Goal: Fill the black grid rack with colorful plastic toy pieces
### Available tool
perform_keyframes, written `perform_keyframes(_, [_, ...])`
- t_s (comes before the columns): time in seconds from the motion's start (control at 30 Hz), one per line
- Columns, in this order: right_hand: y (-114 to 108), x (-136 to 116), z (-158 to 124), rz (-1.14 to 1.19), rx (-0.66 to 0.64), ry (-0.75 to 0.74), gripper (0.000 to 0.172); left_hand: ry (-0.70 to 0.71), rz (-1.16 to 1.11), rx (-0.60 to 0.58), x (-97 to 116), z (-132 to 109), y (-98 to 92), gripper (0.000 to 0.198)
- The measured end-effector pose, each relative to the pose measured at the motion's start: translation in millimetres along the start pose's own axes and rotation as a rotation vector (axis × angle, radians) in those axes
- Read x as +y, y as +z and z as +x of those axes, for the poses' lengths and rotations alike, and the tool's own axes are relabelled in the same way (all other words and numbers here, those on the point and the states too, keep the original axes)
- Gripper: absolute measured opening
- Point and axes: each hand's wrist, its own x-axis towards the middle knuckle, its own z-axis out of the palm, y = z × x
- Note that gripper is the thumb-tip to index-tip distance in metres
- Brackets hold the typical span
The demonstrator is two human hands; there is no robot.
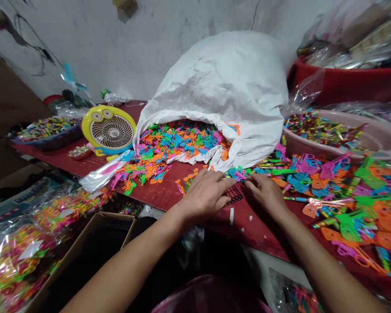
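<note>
Where both hands (205,195) (263,193) nearly meet, a black grid (233,195) seemingly runs rightward.

No words, numbers or brands can be read. A blue printed card (28,199) under the plastic of a bag (19,234) at the lower left shows some lettering, but it is too blurred and slanted to make out.
</note>
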Motion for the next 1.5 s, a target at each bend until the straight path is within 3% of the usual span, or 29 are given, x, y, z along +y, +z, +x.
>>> perform_keyframes(0.1, [3,17,17,-0.283,-0.025,-0.006,0.020,-0.256,0.095,0.105,8,0,4.7,0.068])
perform_keyframes(0.2, [11,23,20,-0.358,-0.057,-0.025,0.016,-0.388,0.114,0.042,8,1,14.1,0.075])
perform_keyframes(0.33, [9,24,7,-0.282,-0.094,0.006,0.012,-0.312,0.166,-0.019,-2,-2,17.2,0.048])
perform_keyframes(0.5, [-16,18,-12,-0.237,-0.343,-0.013,0.021,-0.083,0.170,-0.083,-24,-10,3.5,0.036])
perform_keyframes(0.6, [-22,13,-8,-0.226,-0.229,-0.186,0.023,0.016,0.137,-0.114,-39,-11,-3.8,0.043])
perform_keyframes(0.67, [-18,10,0,-0.147,-0.159,-0.396,0.038,0.053,0.126,-0.121,-46,-11,-5.7,0.055])
perform_keyframes(0.73, [-11,10,8,-0.080,-0.210,-0.591,0.054,0.063,0.127,-0.104,-48,-11,-5.6,0.069])
perform_keyframes(0.83, [-3,10,12,-0.104,-0.311,-0.688,0.054,0.030,0.160,-0.046,-45,-12,-3.3,0.080])
perform_keyframes(0.97, [-6,16,4,-0.238,-0.373,-0.587,0.041,-0.078,0.237,0.039,-39,-13,-0.4,0.083])
perform_keyframes(1.1, [-13,30,-2,-0.202,-0.388,-0.534,0.031,-0.164,0.196,-0.008,-39,-14,0.8,0.086])
perform_keyframes(1.3, [-19,37,12,-0.112,-0.392,-0.468,0.021,-0.072,0.124,-0.066,-49,-13,1.1,0.089])
perform_keyframes(1.4, [-23,34,19,0.064,-0.432,-0.390,0.017,-0.010,0.084,-0.089,-57,-13,-1.3,0.090])
perform_keyframes(1.5, [-21,26,19,0.544,-0.511,-0.210,0.014,0.009,0.042,-0.116,-62,-13,-6.1,0.092])
